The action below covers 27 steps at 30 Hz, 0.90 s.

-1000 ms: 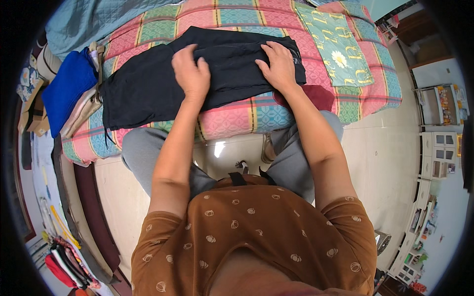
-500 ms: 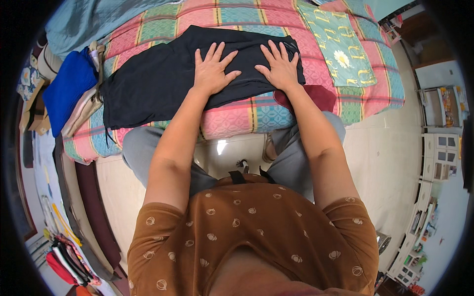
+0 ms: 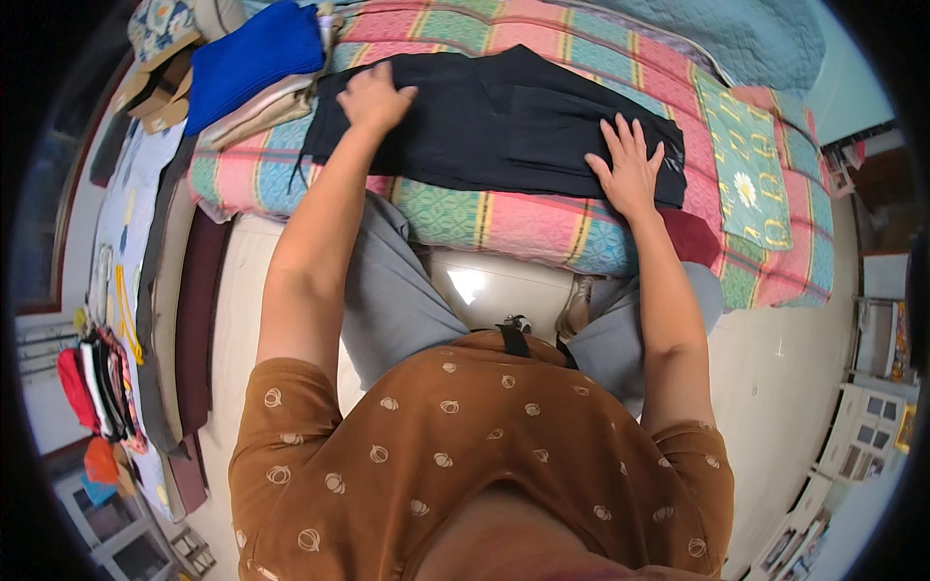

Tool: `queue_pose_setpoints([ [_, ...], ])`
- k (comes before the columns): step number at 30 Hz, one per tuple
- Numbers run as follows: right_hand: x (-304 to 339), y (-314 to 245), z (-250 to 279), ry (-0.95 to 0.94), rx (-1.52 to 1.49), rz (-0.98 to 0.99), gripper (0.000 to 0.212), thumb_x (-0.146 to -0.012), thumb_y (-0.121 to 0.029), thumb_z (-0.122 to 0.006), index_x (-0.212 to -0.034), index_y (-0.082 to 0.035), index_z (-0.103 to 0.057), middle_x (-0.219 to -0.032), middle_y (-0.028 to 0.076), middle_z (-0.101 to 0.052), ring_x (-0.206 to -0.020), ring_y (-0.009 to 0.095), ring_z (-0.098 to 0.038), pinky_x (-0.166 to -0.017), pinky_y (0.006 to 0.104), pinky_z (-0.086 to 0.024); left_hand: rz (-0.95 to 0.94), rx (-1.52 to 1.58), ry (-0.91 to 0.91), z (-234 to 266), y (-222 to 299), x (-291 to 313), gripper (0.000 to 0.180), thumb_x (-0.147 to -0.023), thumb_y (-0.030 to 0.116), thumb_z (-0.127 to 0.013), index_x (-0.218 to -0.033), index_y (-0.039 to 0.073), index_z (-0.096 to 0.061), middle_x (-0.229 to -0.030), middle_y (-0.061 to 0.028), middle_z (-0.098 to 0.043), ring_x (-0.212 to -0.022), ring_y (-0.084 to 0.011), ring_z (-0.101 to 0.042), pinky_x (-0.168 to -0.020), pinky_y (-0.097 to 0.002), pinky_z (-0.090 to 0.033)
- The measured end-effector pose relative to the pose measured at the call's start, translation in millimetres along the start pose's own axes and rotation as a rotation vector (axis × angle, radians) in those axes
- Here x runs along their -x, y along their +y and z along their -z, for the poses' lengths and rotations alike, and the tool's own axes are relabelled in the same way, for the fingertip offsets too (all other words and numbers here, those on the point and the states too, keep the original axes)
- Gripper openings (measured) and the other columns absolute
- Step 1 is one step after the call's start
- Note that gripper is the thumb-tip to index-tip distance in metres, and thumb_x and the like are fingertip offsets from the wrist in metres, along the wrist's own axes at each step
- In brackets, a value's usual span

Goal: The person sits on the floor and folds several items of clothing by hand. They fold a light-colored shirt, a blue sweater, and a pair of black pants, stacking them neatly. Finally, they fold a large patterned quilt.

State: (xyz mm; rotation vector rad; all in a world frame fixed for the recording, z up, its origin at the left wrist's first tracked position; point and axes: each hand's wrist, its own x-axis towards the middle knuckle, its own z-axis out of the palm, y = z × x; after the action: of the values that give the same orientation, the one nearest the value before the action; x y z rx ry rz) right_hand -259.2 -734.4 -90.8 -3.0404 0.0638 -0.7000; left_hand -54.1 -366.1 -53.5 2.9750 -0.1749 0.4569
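Black trousers [image 3: 484,121] lie flattened and folded lengthwise across a checked bedspread [image 3: 455,215], a drawstring hanging off their left end. Toward that end, my left hand [image 3: 376,100] rests on the cloth, fingers stretched and thumb out to the side. My right hand [image 3: 630,165] is spread flat on the other end, close to a small printed mark on the fabric. Neither hand grips anything. A dark red cloth [image 3: 690,238] pokes out at the bed's front edge, just right of my right wrist.
Folded clothes with a blue garment [image 3: 257,63] on top stand at the bed's left end, beside an open cardboard box [image 3: 160,92]. A green printed cloth with a daisy [image 3: 744,189] lies on the right. Bluish fabric [image 3: 736,34] is bunched at the back.
My left hand has slid left along the trousers toward the drawstring end. My right hand stays spread near the right end. The view has turned, so the bed sits further right.
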Motion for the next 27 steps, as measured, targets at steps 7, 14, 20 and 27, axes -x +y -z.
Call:
queue_pose_setpoints([
  [7, 8.5, -13.9, 14.7, -0.085, -0.105, -0.067, 0.063, -0.092, -0.049, -0.060, -0.142, -0.013, -0.051, -0.157, 0.011, -0.037, -0.148, 0.031, -0.026, -0.115, 0.0636, -0.015, 0.604, 0.172, -0.367, -22.1, -107.9, -16.7, 0.080, -0.079, 0.057, -0.071, -0.137, 0.003, -0.055, -0.144, -0.0190, -0.049, -0.136, -0.0348, -0.045, -0.108, -0.0477, -0.039],
  [14, 18.0, -21.3, 11.5, -0.225, -0.091, 0.021, 0.062, -0.091, -0.049, -0.061, -0.142, -0.014, -0.052, -0.154, 0.011, -0.041, -0.146, 0.029, -0.032, -0.116, 0.0621, -0.015, 0.638, 1.004, -0.499, -54.3, -156.9, -28.6, 0.052, -0.076, 0.033, -0.081, -0.106, -0.008, -0.068, -0.107, -0.0196, -0.071, -0.096, -0.0294, -0.070, -0.084, -0.0407, -0.054],
  [20, 9.6, -28.5, 10.4, -0.169, -0.135, 0.021, 0.058, -0.092, -0.046, -0.061, -0.137, -0.011, -0.057, -0.149, 0.014, -0.048, -0.142, 0.031, -0.038, -0.116, 0.0552, -0.023, 0.631, 1.598, -0.714, -16.9, -147.3, -24.4, 0.030, -0.081, 0.012, -0.073, -0.106, -0.004, -0.066, -0.094, -0.0149, -0.073, -0.076, -0.0263, -0.072, -0.068, -0.0352, -0.061],
  [27, -20.4, -47.5, 32.8, -0.222, -1.498, -0.420, 0.054, -0.098, -0.040, -0.060, -0.138, -0.004, -0.054, -0.141, 0.014, -0.055, -0.128, 0.025, -0.055, -0.102, 0.0341, -0.046, 0.031, 1.726, -0.427, 54.0, -19.4, -7.7, 0.044, -0.082, 0.012, -0.074, -0.120, -0.004, -0.060, -0.106, -0.0150, -0.070, -0.091, -0.0223, -0.070, -0.080, -0.0313, -0.057],
])
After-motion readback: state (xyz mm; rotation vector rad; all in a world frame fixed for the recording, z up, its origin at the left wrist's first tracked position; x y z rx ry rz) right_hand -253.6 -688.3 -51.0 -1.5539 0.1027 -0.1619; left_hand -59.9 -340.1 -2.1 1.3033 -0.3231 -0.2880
